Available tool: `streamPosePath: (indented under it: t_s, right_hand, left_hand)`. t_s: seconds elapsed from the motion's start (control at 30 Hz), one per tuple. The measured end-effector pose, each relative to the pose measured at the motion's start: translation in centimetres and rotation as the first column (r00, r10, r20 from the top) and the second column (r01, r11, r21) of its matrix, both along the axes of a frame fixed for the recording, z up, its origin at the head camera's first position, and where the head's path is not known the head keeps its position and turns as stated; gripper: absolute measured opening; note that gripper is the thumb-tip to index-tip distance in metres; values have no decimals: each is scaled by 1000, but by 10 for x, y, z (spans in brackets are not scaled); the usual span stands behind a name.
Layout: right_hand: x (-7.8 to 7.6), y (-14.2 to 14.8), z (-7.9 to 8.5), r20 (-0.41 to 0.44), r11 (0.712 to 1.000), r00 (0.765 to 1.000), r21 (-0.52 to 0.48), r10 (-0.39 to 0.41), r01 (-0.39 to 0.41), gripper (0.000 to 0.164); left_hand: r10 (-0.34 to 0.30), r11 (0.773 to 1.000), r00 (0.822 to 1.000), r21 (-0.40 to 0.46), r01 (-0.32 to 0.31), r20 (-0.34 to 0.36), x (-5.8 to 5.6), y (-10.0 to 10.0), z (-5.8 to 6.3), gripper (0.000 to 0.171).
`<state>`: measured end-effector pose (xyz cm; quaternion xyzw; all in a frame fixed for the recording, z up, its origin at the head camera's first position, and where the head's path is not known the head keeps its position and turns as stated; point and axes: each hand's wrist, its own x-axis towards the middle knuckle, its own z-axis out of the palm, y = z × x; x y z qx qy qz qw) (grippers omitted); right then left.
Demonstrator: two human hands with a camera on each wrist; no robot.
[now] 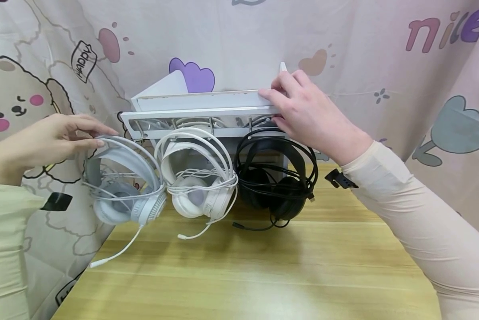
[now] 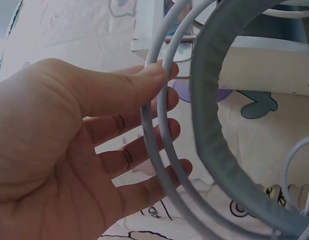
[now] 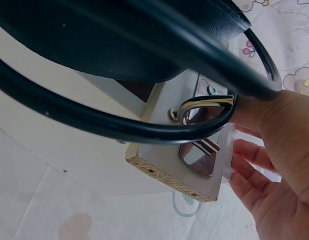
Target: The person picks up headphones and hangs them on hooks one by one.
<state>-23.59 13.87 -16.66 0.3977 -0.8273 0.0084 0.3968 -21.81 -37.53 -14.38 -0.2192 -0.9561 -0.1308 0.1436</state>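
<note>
My left hand [image 1: 69, 135] pinches the thin outer bands of a white headset [image 1: 147, 208] at the left end of a white shelf [image 1: 207, 102]. In the left wrist view the thumb lies over those bands, with the fingers behind them, beside the grey padded headband [image 2: 205, 100]. Whether a hook bears this headset, I cannot tell. At the shelf's right end my right hand [image 1: 303, 106] grips the board, thumb in front and fingers over the top. A second white headset [image 1: 219, 200] and a black headset [image 1: 289, 202] hang from the hook rail [image 1: 231, 122], cables coiled.
The shelf stands at the back of a wooden table [image 1: 239, 271]. Behind it hangs a printed curtain [image 1: 239, 49]. Microphone booms [image 1: 121, 251] stick out below the headsets. One hook [image 3: 204, 107] carries the black band in the right wrist view.
</note>
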Motion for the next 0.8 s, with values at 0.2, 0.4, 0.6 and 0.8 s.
streamPosePath:
  t_s: [0.2, 0.4, 0.6, 0.8]
  right_hand:
    - [1, 2, 1, -2, 1000, 1000, 0, -8, 8, 53]
    - [0, 1, 1, 6, 1000, 1000, 4, -8, 8, 52]
    - [0, 1, 1, 16, 1000, 1000, -1, 4, -4, 52]
    - [-1, 1, 1, 26, 1000, 1000, -8, 12, -12, 52]
  left_hand:
    - [-50, 997, 999, 63, 51, -17, 4, 7, 6, 28]
    - [-41, 997, 999, 58, 42, -26, 0, 14, 9, 28]
    - [-69, 996, 997, 47, 71, -38, -14, 7, -4, 30]
    - [-88, 990, 996, 105, 90, -21, -21, 0, -21, 35]
